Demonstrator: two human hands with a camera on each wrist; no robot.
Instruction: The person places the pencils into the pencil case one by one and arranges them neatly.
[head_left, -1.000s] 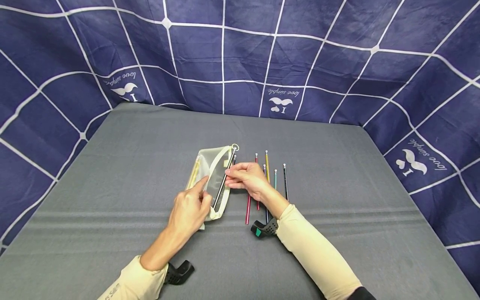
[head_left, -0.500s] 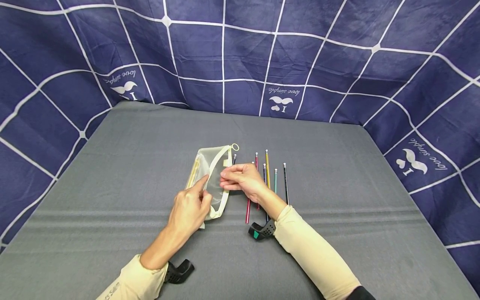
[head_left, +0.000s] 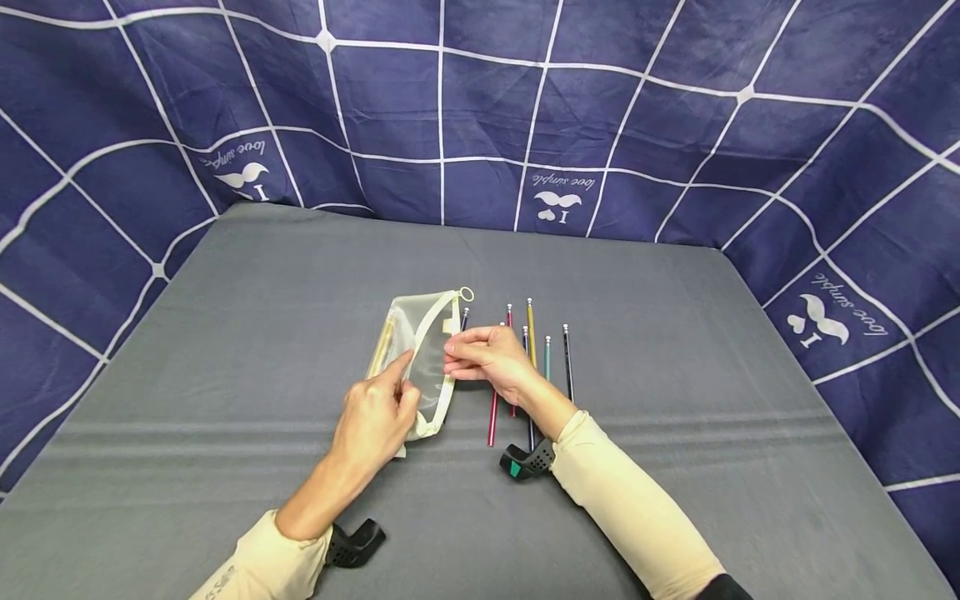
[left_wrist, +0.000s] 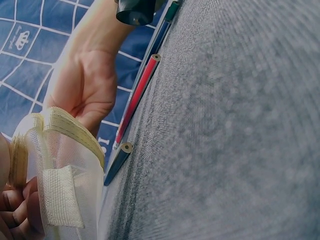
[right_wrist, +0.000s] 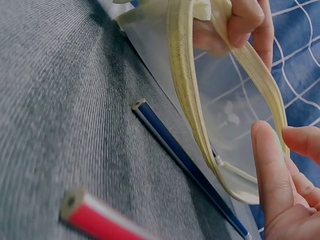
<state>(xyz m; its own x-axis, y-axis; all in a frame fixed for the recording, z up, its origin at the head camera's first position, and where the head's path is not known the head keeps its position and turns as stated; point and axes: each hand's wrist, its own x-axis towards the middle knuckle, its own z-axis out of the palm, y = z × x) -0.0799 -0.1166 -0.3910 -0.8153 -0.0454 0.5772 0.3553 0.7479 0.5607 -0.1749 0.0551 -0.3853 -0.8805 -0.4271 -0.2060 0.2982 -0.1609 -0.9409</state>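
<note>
A see-through mesh pencil pouch (head_left: 429, 379) with a cream zip edge stands with its mouth spread wide. My left hand (head_left: 375, 421) grips its left edge, index finger lying along the rim. At the right side of the mouth is my right hand (head_left: 491, 358), its thumb and fingers apart and holding nothing in the right wrist view. Inside the pouch, the eraser end of a pencil (right_wrist: 217, 158) shows low down; the rest of it is hidden. Alongside the pouch lies a dark blue pencil (right_wrist: 182, 160), and nearer the camera a red pencil (right_wrist: 107, 217).
Several more pencils lie right of the pouch, partly under the right forearm: a yellow pencil (head_left: 531, 329), a teal pencil (head_left: 547, 358) and a black pencil (head_left: 568, 362). A grey cloth (head_left: 637, 317) covers the table. A blue checked curtain (head_left: 495, 108) hangs behind.
A second ago my right hand held a black pencil over the pouch mouth. It has let go, and the pencil has dropped inside. My left hand keeps its grip.
</note>
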